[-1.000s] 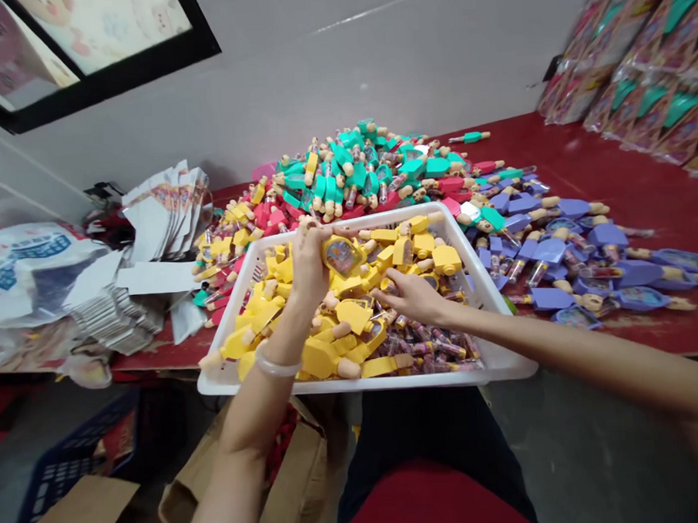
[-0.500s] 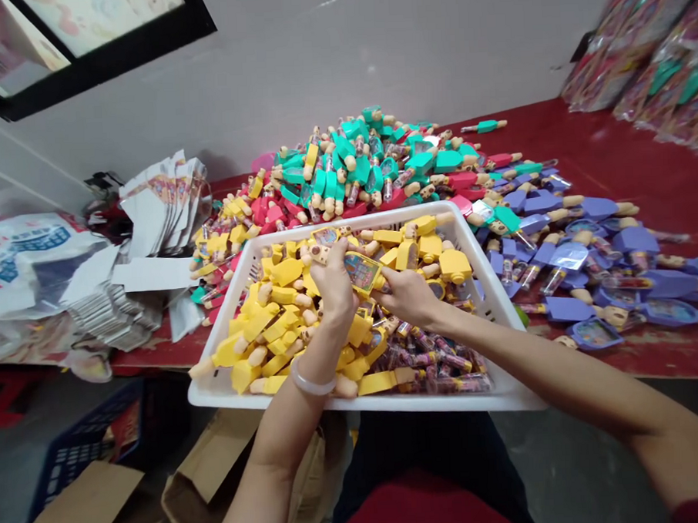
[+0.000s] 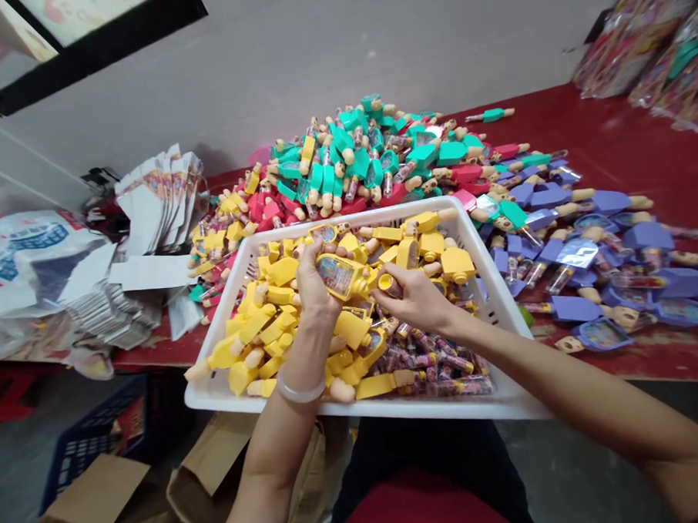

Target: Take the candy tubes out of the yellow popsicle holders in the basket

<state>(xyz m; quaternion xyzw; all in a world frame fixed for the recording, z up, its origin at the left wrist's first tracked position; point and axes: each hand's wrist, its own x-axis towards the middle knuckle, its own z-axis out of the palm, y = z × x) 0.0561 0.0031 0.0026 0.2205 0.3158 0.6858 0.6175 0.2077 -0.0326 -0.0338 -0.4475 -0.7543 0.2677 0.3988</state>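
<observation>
My left hand (image 3: 316,287) is closed around a yellow plastic toy (image 3: 339,276) with a clear, printed front panel, its narrow neck pointing right. Between the fingers of my right hand (image 3: 418,298) is a small tube (image 3: 389,284) with a yellow end, close beside that neck. Whether the tube touches the neck I cannot tell. Both hands are over a white plastic basket (image 3: 361,410). Yellow toy pieces (image 3: 282,322) with beige ends fill its left and back, while wrapped small tubes (image 3: 439,358) lie at its front right.
Behind the basket is a heap of green toys (image 3: 344,150) with red ones among it. Purple toys (image 3: 614,242) spread rightward on the red table (image 3: 552,141). Folded white cards (image 3: 161,196) stand at left. Cardboard boxes (image 3: 87,496) and a blue crate (image 3: 74,458) are below.
The yellow toy has shifted left and turned its panel more toward me. My right hand has tilted, and the tube's yellow end now shows between its fingers, beside the toy's neck.
</observation>
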